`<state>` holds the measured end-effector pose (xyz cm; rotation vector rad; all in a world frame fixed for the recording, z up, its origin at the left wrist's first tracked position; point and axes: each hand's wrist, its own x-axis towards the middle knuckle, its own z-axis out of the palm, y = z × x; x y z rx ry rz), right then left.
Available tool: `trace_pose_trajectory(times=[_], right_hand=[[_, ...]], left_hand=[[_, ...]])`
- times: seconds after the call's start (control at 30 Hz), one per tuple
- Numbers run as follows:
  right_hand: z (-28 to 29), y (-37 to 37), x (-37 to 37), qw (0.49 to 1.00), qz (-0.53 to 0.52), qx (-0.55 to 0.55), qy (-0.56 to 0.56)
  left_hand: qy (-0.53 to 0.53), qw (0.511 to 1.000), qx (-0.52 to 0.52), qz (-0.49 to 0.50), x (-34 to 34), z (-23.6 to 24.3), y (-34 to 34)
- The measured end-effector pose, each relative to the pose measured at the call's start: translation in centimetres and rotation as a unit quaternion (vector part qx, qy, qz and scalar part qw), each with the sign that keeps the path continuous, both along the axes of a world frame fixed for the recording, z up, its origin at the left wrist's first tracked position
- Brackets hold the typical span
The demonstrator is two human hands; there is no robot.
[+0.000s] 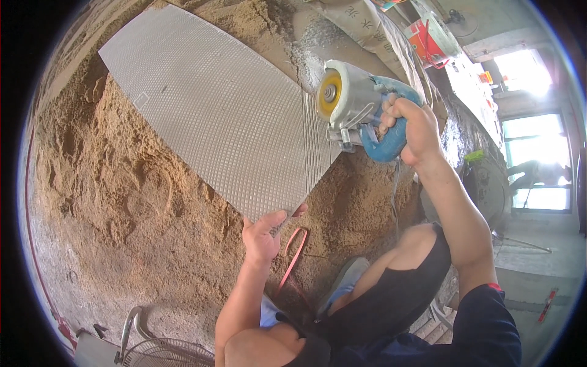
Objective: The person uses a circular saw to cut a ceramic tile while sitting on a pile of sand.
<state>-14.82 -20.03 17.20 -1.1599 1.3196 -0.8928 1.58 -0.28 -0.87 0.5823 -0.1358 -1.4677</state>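
Your right hand (408, 125) is wrapped tight round the blue grip of the cutter (361, 107), upper middle of the frame, yellow disc sitting right at the far edge of the grey tile (214, 110). Left hand (263, 235) pinches the tile's near corner, fingers closed on it. That tile just lies on loose sand (122, 202), so I'd say it could shift or snap mid-cut, and the disc could bind and kick.
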Motion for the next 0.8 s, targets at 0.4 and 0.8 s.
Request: trace_pose_trajectory(times=[0.4, 0.8], right_hand=[[0.3, 0.6, -0.1, 1.000, 0.008, 0.012, 0.004], [-0.4, 0.8, -1.1, 1.000, -0.005, 0.012, -0.012]], left_hand=[[-0.013, 1.000, 0.023, 0.005, 0.0, 0.7, 0.0], [-0.028, 0.999, 0.011, 0.017, 0.0, 0.7, -0.2]])
